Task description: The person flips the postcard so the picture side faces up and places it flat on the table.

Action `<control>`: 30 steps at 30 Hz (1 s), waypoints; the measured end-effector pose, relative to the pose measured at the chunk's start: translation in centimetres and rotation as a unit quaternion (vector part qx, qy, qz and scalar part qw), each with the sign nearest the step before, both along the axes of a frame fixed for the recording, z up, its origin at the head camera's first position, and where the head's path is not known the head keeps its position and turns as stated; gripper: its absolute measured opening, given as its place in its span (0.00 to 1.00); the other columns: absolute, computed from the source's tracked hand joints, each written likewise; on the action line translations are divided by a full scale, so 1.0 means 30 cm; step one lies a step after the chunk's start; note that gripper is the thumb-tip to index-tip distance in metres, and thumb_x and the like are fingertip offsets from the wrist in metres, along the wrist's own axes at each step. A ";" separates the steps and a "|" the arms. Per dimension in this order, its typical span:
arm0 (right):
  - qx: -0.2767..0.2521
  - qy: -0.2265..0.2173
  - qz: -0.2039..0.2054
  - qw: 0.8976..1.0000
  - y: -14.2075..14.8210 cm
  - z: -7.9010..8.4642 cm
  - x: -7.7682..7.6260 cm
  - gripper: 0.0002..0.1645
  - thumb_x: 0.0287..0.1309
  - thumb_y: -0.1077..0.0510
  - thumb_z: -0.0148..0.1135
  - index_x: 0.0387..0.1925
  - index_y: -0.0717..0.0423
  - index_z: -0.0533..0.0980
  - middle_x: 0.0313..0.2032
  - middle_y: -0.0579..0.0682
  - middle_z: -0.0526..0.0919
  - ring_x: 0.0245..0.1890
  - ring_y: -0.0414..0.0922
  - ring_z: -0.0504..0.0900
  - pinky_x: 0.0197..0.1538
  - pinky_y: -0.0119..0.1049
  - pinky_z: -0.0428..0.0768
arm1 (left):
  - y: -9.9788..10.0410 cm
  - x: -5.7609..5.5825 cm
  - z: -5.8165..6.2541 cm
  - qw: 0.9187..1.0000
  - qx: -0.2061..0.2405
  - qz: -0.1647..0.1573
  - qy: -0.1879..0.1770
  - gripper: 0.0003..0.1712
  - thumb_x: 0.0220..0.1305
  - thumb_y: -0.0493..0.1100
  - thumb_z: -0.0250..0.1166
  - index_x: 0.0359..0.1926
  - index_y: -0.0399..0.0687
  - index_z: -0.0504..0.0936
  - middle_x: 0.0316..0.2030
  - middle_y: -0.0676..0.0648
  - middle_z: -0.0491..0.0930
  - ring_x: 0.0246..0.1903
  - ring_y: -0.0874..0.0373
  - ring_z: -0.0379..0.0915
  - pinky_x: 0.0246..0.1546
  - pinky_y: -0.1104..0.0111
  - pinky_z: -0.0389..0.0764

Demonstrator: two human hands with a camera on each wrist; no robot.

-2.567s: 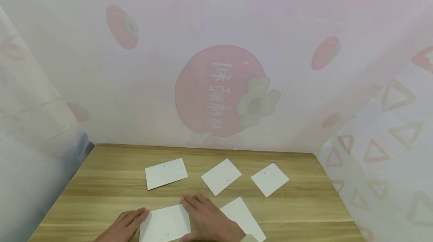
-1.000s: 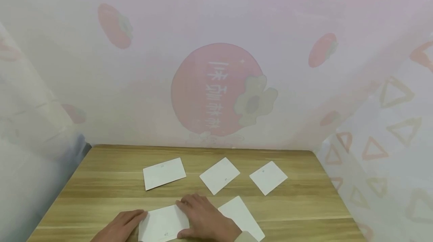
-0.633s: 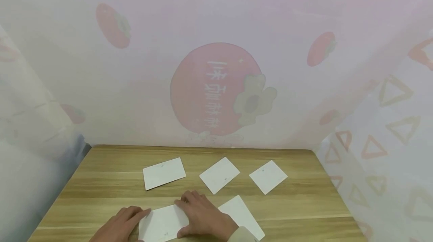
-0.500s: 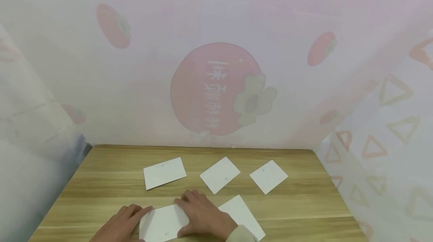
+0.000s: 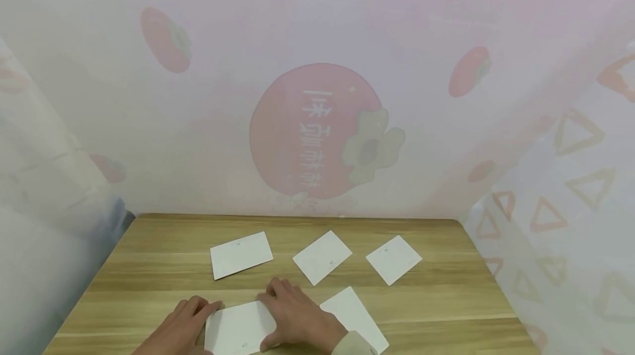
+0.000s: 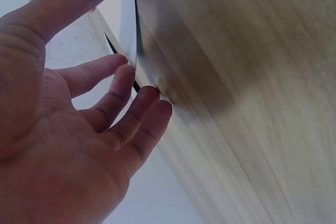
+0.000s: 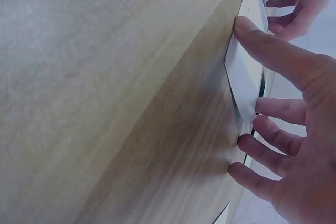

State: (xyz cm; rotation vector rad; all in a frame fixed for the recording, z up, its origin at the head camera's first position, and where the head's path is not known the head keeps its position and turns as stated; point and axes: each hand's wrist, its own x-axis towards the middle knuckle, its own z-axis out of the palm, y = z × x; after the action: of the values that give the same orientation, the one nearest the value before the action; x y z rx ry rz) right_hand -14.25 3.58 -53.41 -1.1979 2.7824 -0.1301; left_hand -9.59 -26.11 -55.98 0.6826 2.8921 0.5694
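Observation:
A white card [image 5: 240,326] with a small printed mark lies at the table's near side, between both hands. My left hand [image 5: 178,326] grips its left end, index fingertip at the far left corner and thumb at the near edge. At the right end my right hand [image 5: 300,316] spans the card, thumb on the near edge and fingers bent over the far edge. The right wrist view shows that thumb on the rim of the card [image 7: 244,77], the other fingertips along its far side. Seen from the left wrist, the card [image 6: 127,24] is nearly edge-on.
Three more white cards lie in a back row: a left one [image 5: 241,256], a middle one [image 5: 322,257] and a right one [image 5: 394,259]. Another card [image 5: 356,319] lies partly behind my right forearm. The wooden table [image 5: 446,300] meets a patterned cloth [image 5: 198,123] at the back.
My left fingers have shifted slightly right and inward onto the card's far left corner, with knuckles raised. My right fingers have bent a little more. The other cards stay put.

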 end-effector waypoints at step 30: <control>-0.083 0.000 -0.001 0.997 0.034 -0.051 -0.013 0.50 0.59 0.35 0.81 0.77 0.43 0.71 0.64 0.40 0.75 0.56 0.34 0.78 0.57 0.26 0.80 | -0.012 -0.013 0.009 0.998 0.026 0.039 -0.046 0.50 0.57 0.60 0.83 0.74 0.43 0.75 0.58 0.52 0.79 0.49 0.57 0.80 0.46 0.66 0.85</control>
State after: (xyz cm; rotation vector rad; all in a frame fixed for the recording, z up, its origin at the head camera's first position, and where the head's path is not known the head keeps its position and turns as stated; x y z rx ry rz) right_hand -14.64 4.59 -54.94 -1.2297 2.8188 -0.3689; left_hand -9.97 -26.48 -55.70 0.5359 2.8371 0.6680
